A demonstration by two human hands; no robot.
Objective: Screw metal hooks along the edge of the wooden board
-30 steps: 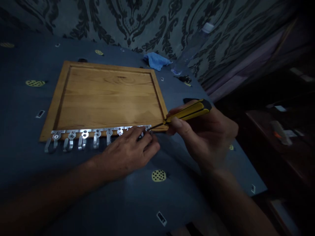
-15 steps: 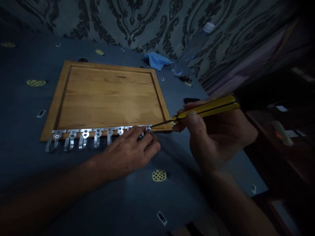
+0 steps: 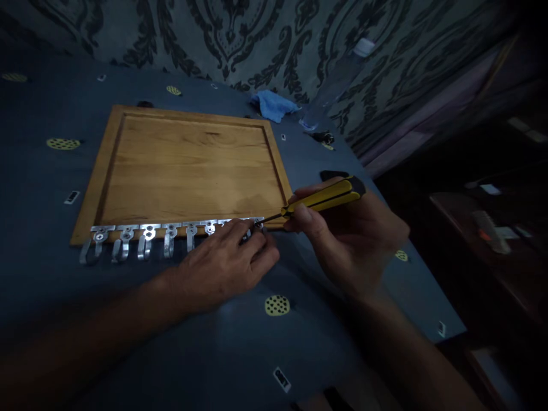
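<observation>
A framed wooden board (image 3: 192,171) lies flat on the blue cloth. Along its near edge runs a metal hook rail (image 3: 158,227) with several silver hooks, some showing a cross-head screw. My left hand (image 3: 233,254) rests over the right part of the rail, its fingers bent around the end hook and hiding the hooks beneath. In my right hand (image 3: 351,240) is a yellow-and-black screwdriver (image 3: 323,197), gripped by the handle. Its shaft slants down to the left, the tip at the last hook near my left fingertips. The exact tip contact is too small to make out.
Behind the board, a blue cloth rag (image 3: 276,105) lies near a clear plastic bottle (image 3: 334,85) by the patterned wall. A small dark object (image 3: 323,137) and a black item (image 3: 334,174) lie right of the board. The table edge (image 3: 428,279) drops off at the right.
My right hand and the screwdriver have moved left and slightly down, the tip shifting closer to my left fingers. My left hand and the board stay in place.
</observation>
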